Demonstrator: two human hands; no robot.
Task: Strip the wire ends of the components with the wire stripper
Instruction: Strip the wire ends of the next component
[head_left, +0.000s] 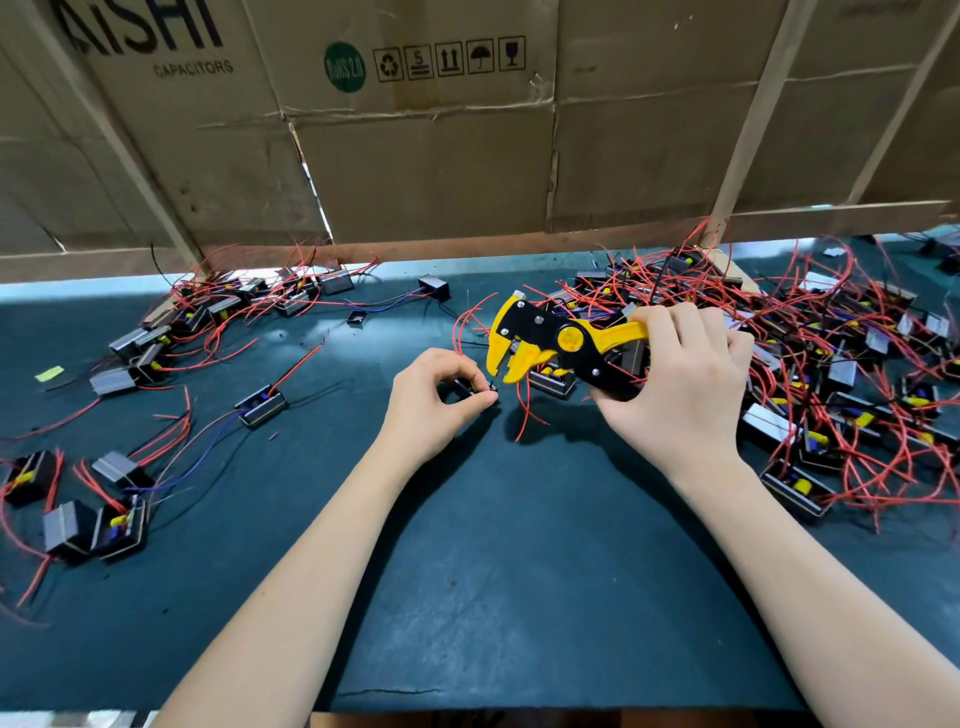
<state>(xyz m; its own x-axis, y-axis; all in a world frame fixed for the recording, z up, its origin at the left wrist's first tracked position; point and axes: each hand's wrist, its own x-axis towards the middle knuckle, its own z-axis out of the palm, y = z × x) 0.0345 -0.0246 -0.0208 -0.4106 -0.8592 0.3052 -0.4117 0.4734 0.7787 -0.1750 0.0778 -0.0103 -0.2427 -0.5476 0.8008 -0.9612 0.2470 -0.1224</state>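
Head view: right hand (680, 379) grips plastic yellow-black wire stripper (550, 343); left hand (431, 400) pinches boxy black component (461, 391).

component (461, 391) mostly hidden by left hand (434, 402)

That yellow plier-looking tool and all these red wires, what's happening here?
A person is stripping wire ends at a workbench. The right hand grips the yellow and black wire stripper, its jaws open. The left hand pinches a small black component just below the jaws; no wire looks clamped yet. A big tangled pile of components lies to the right on the green mat, and a smaller scattered group to the left.
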